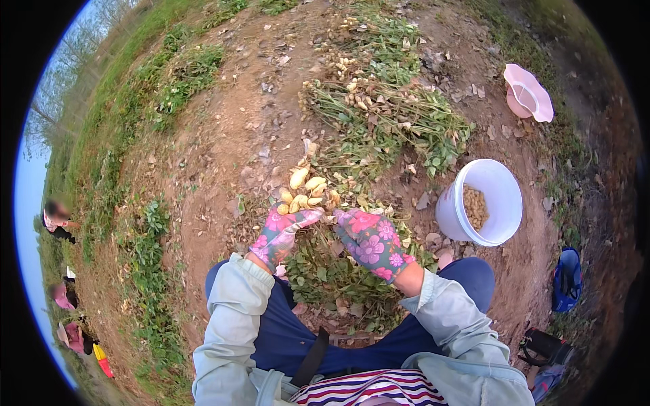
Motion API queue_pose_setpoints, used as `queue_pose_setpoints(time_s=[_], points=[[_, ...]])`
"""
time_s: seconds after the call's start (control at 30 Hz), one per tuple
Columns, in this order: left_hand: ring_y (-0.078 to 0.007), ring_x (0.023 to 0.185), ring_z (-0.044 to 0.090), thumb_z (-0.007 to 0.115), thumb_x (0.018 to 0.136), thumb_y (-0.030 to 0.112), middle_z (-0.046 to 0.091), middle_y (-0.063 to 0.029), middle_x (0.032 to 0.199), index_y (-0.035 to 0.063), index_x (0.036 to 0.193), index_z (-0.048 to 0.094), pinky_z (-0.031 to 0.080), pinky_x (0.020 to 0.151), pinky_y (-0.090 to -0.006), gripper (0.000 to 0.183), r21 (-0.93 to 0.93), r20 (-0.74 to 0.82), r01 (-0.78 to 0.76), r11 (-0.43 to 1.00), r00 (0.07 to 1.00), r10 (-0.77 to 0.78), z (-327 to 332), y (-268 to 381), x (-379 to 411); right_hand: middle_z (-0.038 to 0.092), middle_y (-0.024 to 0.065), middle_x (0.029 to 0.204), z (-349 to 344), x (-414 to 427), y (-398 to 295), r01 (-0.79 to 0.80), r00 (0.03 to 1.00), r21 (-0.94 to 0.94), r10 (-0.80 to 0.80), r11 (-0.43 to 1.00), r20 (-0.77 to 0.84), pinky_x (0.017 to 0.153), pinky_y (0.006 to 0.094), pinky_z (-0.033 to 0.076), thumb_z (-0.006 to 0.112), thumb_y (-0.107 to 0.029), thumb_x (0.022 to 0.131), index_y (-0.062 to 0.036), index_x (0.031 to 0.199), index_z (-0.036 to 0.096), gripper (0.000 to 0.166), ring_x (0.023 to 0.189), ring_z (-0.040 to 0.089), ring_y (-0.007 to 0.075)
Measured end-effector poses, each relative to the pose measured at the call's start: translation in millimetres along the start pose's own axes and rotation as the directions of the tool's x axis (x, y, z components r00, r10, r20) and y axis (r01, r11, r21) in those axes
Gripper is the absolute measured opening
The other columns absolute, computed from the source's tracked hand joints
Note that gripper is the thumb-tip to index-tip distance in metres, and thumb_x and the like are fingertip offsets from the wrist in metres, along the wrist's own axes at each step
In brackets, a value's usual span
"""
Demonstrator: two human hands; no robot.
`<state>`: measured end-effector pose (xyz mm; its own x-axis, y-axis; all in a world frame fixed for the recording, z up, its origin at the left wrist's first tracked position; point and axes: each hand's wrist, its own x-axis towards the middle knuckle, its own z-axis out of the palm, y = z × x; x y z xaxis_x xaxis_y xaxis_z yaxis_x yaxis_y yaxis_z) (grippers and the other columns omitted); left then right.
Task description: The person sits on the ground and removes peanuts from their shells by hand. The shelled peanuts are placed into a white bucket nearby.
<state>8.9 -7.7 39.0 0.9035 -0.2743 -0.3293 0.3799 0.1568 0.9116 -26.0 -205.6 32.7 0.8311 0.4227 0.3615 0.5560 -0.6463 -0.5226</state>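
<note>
My left hand (280, 232), in a flowered glove, holds a cluster of unshelled peanuts (300, 193) with the thumb laid along its lower side. Close by on the right, my right hand (372, 244), gloved the same way, has its fingers bent at the base of the cluster, by the plant stems. What its fingertips grip is hidden. Leafy peanut plants (335, 276) lie beneath both hands, between my knees. A white plastic bucket (447, 215) to the right of my right hand leans towards me, with loose peanuts (475, 207) inside.
Pulled peanut plants (391, 116) lie heaped ahead on the soil. To the right are a pink brimmed hat (539, 96), a blue bag (567, 279) and a black cylindrical object (546, 346). Several people (63, 294) are far off at left, beyond a green plant row (152, 274).
</note>
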Motion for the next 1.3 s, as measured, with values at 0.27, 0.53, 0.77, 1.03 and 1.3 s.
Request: queue_pose_setpoints(time_s=[0.27, 0.53, 0.77, 1.03, 1.3], points=[[-0.0188, 0.099, 0.058, 0.053, 0.083, 0.004, 0.061, -0.0083, 0.106, -0.0008, 0.099, 0.063, 0.044, 0.089, -0.0298, 0.019, 0.074, 0.188, -0.187, 0.980, 0.967, 0.170, -15.4, -19.4, 0.2, 0.058, 0.0099, 0.108, -5.2, 9.9, 21.0, -0.463, 0.863, 0.555, 0.493, 0.691, 0.107, 0.075, 0.0302, 0.048, 0.053, -0.018, 0.086, -0.0070, 0.111, 0.055, 0.028, 0.082, 0.059, 0.0214], [-0.0156, 0.094, 0.058, 0.062, 0.074, 0.006, 0.063, -0.0071, 0.098, -0.0017, 0.095, 0.065, 0.043, 0.088, -0.0286, 0.023, 0.183, 0.081, -0.011, 0.983, 0.997, -0.004, 17.9, 14.5, -4.5, 0.057, 0.0121, 0.104, -10.0, 1.9, 24.2, -0.223, 0.975, 0.446, 0.191, 0.867, 0.116, 0.083, 0.0340, 0.046, 0.056, -0.013, 0.079, -0.0074, 0.112, 0.054, 0.034, 0.098, 0.055, 0.0273], [-0.0170, 0.084, 0.061, 0.056, 0.075, 0.012, 0.064, -0.0092, 0.090, -0.0037, 0.088, 0.064, 0.048, 0.077, -0.0276, 0.022, 0.187, -0.090, 0.028, 0.982, 0.996, -0.011, 5.7, 19.6, -9.1, 0.058, 0.0088, 0.096, 7.0, -22.9, 27.1, -0.026, 0.994, 0.148, 0.041, 0.989, -0.098, 0.076, 0.0366, 0.047, 0.053, -0.018, 0.079, -0.0098, 0.105, 0.057, 0.027, 0.089, 0.056, 0.0268], [-0.0174, 0.068, 0.060, 0.062, 0.070, 0.016, 0.063, -0.0091, 0.082, -0.0023, 0.094, 0.063, 0.050, 0.063, -0.0302, 0.030, 0.051, -0.191, -0.048, 0.998, 0.980, 0.057, -9.3, 32.6, -12.9, 0.060, 0.0106, 0.090, -46.6, -26.0, 81.6, -0.257, 0.884, 0.094, 0.273, 0.962, -0.380, 0.068, 0.0326, 0.049, 0.054, -0.012, 0.081, -0.0075, 0.098, 0.058, 0.019, 0.082, 0.059, 0.0277], [-0.0191, 0.063, 0.052, 0.064, 0.074, 0.035, 0.052, -0.0072, 0.082, 0.0079, 0.093, 0.053, 0.043, 0.053, -0.0296, 0.035, -0.375, 0.040, -0.423, 0.825, 0.882, 0.470, -49.4, 48.4, -20.5, 0.054, 0.0114, 0.113, -106.8, -80.6, 203.4, -0.843, 0.524, -0.357, 0.469, 0.401, -0.711, 0.085, 0.0428, 0.041, 0.060, -0.022, 0.075, -0.0122, 0.106, 0.060, 0.033, 0.104, 0.050, 0.0303]])
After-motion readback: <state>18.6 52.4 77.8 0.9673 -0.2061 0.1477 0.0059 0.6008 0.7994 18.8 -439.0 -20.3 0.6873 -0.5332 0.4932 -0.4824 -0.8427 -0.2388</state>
